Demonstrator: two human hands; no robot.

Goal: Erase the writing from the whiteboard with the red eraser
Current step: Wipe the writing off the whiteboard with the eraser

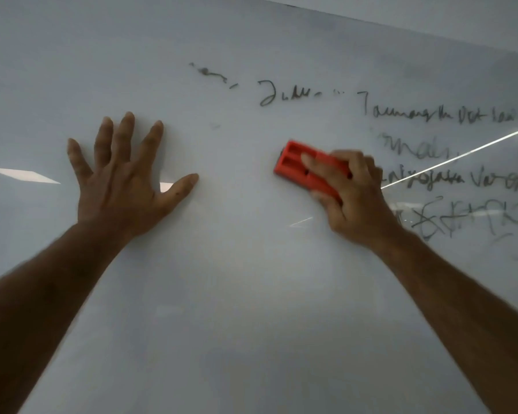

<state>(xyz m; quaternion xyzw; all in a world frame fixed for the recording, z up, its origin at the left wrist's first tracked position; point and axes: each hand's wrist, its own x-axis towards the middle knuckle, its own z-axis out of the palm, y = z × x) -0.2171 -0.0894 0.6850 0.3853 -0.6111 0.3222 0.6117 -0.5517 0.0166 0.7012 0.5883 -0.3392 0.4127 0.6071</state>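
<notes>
- Your right hand (353,198) has its grip wrapped around the red eraser (307,168), with the fingers lying across the eraser's back and the thumb tucked under its lower long edge.
- The eraser sits under the fingers and sticks out beyond your fingertips to the upper left, so its ribbed plastic end is bare while the other end is hidden beneath your hand.
- It lies tilted, with its long axis running from upper left to lower right, and is pressed flat against the whiteboard (251,294).
- It sits roughly mid-board, just left of the block of writing (449,162) that fills the right side toward the right edge.
- The lines nearest your right hand look smeared and grey; the lines farther right are darker.
- A shorter scrawl (287,94) sits above the eraser, well apart from it, and faint remnant marks (213,74) trail off toward the upper left.
- Your left hand (123,180) holds nothing: its grip is spread wide, palm flat against the whiteboard, fingers pointing up and thumb pointing toward the eraser.
- The two hands are well apart, with bare board between thumb tip and eraser.
- The board below both forearms, down to the bottom edge, carries no marks.
- Bright light reflections (24,174) streak the glossy board left of your left hand and across the writing on the right.
</notes>
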